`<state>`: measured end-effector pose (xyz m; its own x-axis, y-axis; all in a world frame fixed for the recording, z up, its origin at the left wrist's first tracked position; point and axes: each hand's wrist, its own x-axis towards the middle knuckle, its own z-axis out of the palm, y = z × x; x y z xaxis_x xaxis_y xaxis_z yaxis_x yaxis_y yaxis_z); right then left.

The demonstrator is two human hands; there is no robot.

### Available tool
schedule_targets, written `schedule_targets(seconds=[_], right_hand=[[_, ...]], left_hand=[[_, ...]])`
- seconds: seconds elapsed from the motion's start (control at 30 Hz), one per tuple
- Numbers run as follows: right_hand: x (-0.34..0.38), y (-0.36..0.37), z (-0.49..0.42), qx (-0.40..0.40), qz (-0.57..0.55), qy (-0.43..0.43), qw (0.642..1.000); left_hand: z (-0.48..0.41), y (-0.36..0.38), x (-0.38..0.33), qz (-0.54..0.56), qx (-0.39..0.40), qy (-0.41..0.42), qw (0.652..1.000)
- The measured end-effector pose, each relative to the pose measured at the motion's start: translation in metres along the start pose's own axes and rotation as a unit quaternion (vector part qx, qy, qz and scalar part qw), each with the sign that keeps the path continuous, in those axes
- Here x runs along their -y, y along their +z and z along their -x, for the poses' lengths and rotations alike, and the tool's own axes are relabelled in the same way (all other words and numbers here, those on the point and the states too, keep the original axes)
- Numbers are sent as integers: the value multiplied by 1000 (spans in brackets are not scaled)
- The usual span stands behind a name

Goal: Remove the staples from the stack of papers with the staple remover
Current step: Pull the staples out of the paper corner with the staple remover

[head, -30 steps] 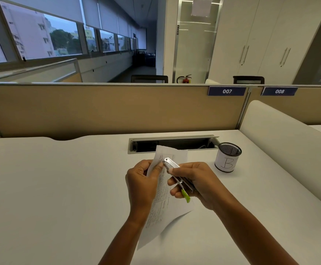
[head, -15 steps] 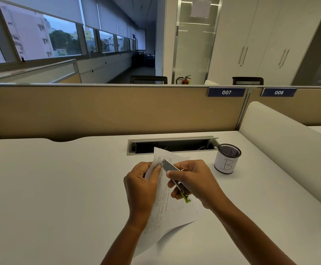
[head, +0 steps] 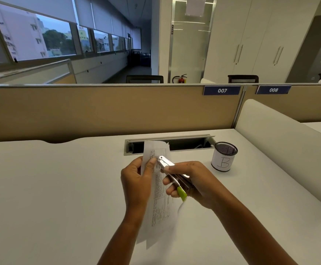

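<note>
A thin stack of printed papers (head: 160, 207) is held up above the white desk, its long edge turned toward me. My left hand (head: 136, 180) pinches it near the top, thumb on the front sheet. My right hand (head: 192, 183) grips a metal staple remover (head: 172, 173) with a green tip at its lower end. The remover's silver nose rests against the paper right beside my left thumb. No staple can be made out at this size.
A black mesh pen cup (head: 223, 156) wrapped in white paper marked "B" stands to the right. Behind the papers lies an open cable slot (head: 186, 143) in the desk (head: 50, 188). A tan partition (head: 98, 109) closes the back and a white divider (head: 282, 138) the right.
The papers have turned more edge-on and upright. The staple remover's nose has shifted along the top of the sheet toward my left thumb, and its green tip shows more below my right fingers.
</note>
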<state>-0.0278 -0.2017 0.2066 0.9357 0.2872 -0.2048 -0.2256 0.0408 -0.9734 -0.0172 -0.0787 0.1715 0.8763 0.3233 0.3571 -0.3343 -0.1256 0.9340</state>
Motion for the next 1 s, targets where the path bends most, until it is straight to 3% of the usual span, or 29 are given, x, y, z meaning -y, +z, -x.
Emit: schedule_targets(seconds=[0.67,1.0], right_hand=[[-4,7,1,-9,-36,16,999],[-9,16,1,-58,43,-42,997]], left_hand=[[3,-3,12,-31,-19,3,999],[6,-4,14,-69,-46,35,996]])
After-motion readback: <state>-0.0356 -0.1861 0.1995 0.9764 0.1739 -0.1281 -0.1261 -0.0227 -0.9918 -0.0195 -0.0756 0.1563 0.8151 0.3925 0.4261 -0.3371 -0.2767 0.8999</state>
